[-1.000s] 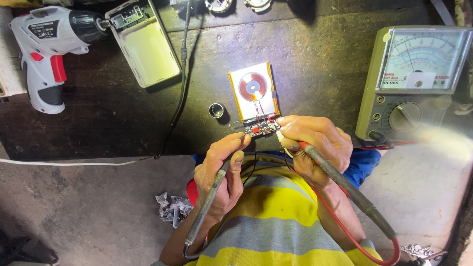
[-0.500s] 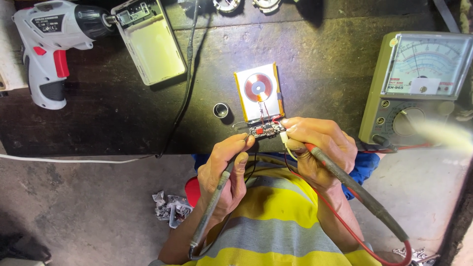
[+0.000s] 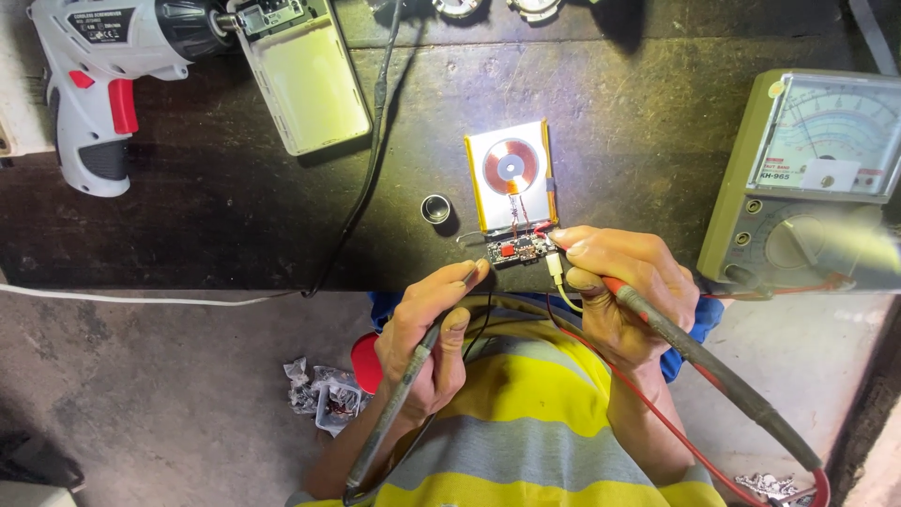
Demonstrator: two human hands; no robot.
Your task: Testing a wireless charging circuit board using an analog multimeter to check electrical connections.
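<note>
A person in a yellow-and-grey striped shirt probes a small circuit board (image 3: 514, 250) at the near edge of a dark table (image 3: 235, 225). The left hand (image 3: 427, 338) is closed around a black probe (image 3: 404, 394), pen-style, its tip just left of the board. The right hand (image 3: 624, 296) grips a red probe (image 3: 694, 352), fingertips pressed at the board's right end.

The board looks light, thin and stiff, and fragile where fine wires run up to a flat silvery pack (image 3: 511, 174) bearing a copper coil (image 3: 510, 166); it is best held by its bare edges, never by the wires. The pack lies flat just behind the board, touching or nearly so. It too seems light and easily dented.

A small metal ring (image 3: 435, 208) sits just left of the pack. At the far left lies a white-and-grey cordless screwdriver (image 3: 103, 84) with red trigger, a dark rectangular label on its body. Beside it rests an opened pale casing (image 3: 310, 84). At the right edge stands an olive-green analogue meter (image 3: 807, 178) with a curved multicoloured scale, a small white sticker under it, a round yellow sticker at its corner and a dial below. A black cable (image 3: 361, 188) crosses the table. Crumpled foil (image 3: 319, 399) litters the floor below.
</note>
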